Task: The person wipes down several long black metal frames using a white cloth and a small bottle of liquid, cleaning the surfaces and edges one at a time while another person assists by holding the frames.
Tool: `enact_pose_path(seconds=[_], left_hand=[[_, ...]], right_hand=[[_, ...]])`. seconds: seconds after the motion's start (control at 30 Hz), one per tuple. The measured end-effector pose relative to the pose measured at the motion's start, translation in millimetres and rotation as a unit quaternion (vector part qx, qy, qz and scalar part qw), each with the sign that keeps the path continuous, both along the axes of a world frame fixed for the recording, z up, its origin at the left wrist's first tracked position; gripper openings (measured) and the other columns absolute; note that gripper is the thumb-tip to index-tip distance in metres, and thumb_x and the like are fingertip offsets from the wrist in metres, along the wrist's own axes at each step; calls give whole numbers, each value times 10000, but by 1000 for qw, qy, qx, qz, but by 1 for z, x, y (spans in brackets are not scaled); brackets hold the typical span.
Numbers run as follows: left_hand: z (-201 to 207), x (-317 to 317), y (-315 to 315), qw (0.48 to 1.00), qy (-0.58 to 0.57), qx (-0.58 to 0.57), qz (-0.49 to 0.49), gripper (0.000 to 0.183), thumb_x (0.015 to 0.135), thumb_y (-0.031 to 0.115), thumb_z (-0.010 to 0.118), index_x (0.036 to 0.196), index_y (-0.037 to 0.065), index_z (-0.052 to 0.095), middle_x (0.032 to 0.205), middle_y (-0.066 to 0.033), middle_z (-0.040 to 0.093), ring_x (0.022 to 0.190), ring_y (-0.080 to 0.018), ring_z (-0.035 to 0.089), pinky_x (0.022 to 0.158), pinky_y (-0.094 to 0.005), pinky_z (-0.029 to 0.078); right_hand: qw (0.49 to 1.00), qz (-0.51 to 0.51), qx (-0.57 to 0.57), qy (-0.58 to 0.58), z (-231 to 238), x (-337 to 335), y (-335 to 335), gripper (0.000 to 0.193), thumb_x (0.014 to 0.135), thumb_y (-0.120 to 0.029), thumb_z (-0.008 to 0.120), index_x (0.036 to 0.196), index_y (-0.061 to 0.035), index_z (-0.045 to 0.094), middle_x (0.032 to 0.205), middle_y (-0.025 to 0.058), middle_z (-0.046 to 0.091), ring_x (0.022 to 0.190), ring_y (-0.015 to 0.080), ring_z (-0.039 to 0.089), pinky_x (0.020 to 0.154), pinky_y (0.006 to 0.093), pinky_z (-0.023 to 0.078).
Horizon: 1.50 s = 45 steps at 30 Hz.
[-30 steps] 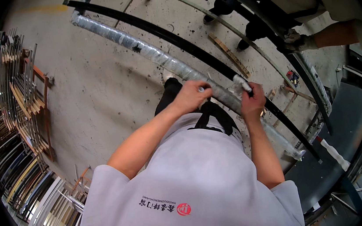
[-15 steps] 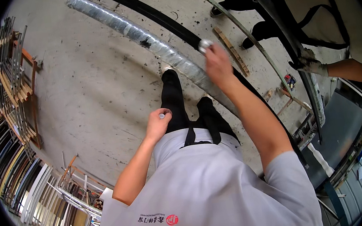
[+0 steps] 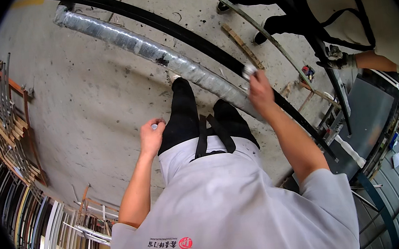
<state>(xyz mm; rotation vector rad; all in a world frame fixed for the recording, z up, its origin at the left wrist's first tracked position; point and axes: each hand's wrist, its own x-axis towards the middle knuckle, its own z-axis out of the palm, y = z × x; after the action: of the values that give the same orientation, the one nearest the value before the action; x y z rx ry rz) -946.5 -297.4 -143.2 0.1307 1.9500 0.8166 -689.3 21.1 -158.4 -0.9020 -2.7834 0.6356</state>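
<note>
My right hand (image 3: 260,88) is closed on a crumpled whitish wad (image 3: 249,69), blurred by motion, which meets a long black bar (image 3: 164,23). The bar runs slantwise from the far left to the near right. My left hand (image 3: 150,139) hangs away from the bar, in front of my left thigh. Its fingers curl round a small cylinder (image 3: 154,127), of which only the pale round end shows; its kind I cannot make out. Between me and the black bar lies a thick beam wrapped in shiny clear film (image 3: 117,38), with a dark torn patch midway.
At the right a co-worker in gloves (image 3: 336,56) stands by another dark bar (image 3: 336,88). A thin greenish strip (image 3: 246,17) crosses between us, near a wooden batten (image 3: 242,47) on the floor. Racks of long profiles (image 3: 14,192) line the left side; a grey panel (image 3: 371,116) is at right.
My right hand with the wad has slid along the black bar, rightward and nearer to me. My left hand has shifted left, still round the small cylinder. The whole view has shifted slightly.
</note>
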Motion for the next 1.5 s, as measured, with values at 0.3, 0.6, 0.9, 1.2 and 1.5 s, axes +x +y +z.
enact_pose_path(seconds=[0.3,0.6,0.9,1.2,1.5], left_hand=[[13,-54,28,997,2,-16,-73,271,876,207,644,985,-23,736,784,-94,713,721,-154,617,697,-311,502],[10,-56,-1,995,86,-49,33,217,854,192,659,897,-3,744,725,-22,651,612,-89,551,563,-269,441],[59,-98,49,992,124,-3,-36,292,857,207,646,986,-37,741,881,-148,748,863,-215,698,832,-332,528],[7,-244,62,986,137,31,84,239,853,201,648,909,-15,736,664,-29,614,575,-101,518,536,-295,414],[-46,-509,142,955,208,133,163,188,869,217,673,804,48,723,606,25,563,530,-64,492,482,-262,373]], right_hand=[[991,-21,-101,80,-15,-108,0,101,910,-28,531,943,24,610,965,217,621,902,418,625,777,458,525],[997,53,47,37,-5,-63,2,100,845,18,591,918,49,653,882,203,587,790,388,619,668,457,518],[988,96,29,114,-2,-283,7,117,841,-43,565,868,21,658,992,214,581,946,376,614,794,454,529],[998,44,24,34,4,-154,9,207,818,34,662,1022,23,696,1072,235,615,958,410,624,785,438,539],[991,79,-45,93,-7,-520,15,150,796,32,707,906,-29,625,836,164,539,781,361,579,650,451,481]])
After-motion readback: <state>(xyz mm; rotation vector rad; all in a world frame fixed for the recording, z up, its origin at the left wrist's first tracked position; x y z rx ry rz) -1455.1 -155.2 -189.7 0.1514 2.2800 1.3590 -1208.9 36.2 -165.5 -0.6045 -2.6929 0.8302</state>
